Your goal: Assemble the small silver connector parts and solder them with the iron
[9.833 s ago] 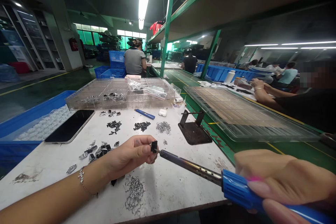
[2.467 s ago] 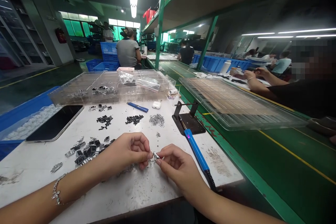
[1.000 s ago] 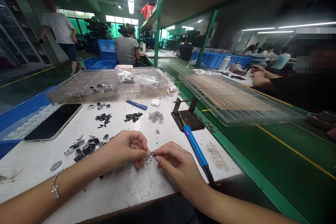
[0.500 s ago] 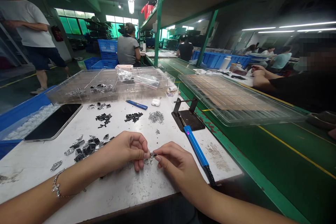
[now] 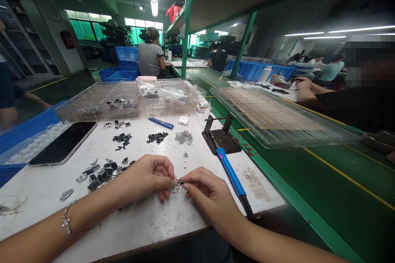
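My left hand (image 5: 161, 176) and my right hand (image 5: 203, 189) meet low over the white tabletop (image 5: 148, 222). Both pinch a small silvery and dark piece (image 5: 180, 181) between their fingertips; its exact kind is too small to make out. Below it, thin wire-like silver bits (image 5: 174, 190) show between the hands. Partly behind my left forearm lies a heap of black and silver parts (image 5: 106, 172). Farther up sit a pile of small black pieces (image 5: 156, 137), another black pile (image 5: 122, 139) and a pile of tiny metal bits (image 5: 184, 137).
Right of my hand, a blue soldering iron (image 5: 230, 170) leans on a black stand (image 5: 224, 141). A phone (image 5: 63, 144), a blue pen-like tool (image 5: 161, 123) and a white earbud case (image 5: 183, 120) lie about. Clear divided trays (image 5: 123, 86) stand behind. A co-worker (image 5: 345, 98) sits at right.
My hands stay almost in place, with only a slight shift at the fingertips around the small piece. The person standing at left has moved leftward, mostly out of view.
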`<state>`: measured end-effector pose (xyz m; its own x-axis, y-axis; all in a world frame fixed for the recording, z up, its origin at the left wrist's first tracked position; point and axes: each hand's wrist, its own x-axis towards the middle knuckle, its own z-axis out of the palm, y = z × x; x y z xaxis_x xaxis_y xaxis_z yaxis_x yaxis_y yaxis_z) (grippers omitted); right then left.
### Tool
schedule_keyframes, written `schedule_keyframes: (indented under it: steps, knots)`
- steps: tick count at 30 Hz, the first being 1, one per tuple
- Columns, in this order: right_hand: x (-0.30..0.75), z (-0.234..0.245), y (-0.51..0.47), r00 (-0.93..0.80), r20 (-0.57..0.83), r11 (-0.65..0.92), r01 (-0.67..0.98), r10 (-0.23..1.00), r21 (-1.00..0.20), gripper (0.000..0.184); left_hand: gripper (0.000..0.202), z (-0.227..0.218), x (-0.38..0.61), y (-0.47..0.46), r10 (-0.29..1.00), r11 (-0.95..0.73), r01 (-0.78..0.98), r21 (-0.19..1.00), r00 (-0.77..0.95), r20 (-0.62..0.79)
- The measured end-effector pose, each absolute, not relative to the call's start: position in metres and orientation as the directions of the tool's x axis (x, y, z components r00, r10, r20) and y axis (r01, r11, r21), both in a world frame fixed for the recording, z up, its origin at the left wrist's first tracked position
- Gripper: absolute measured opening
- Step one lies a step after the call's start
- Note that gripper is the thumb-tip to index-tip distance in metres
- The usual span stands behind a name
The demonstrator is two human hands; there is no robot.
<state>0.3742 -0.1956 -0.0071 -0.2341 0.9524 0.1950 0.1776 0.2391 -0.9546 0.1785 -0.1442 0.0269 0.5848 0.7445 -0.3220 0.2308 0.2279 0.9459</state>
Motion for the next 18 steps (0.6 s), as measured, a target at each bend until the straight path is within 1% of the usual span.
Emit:
schedule_keyframes:
  steps: [9,18]
  knots:
    - [0.373,-0.0095,-0.1962,-0.216,0.079,0.103,0.103,0.973,-0.989,0.013,0.017,0.0202,0.1819,-0.1461,0.775,0.21,0.203,0.956,0.562,-0.29]
    - [0.3718,-0.0039,-0.1921,-0.233,-0.037,-0.046,-0.034,0.972,-0.998,0.016,0.017,0.0227,0.1839,-0.1495,0.792,0.215,0.182,0.959,0.542,-0.281]
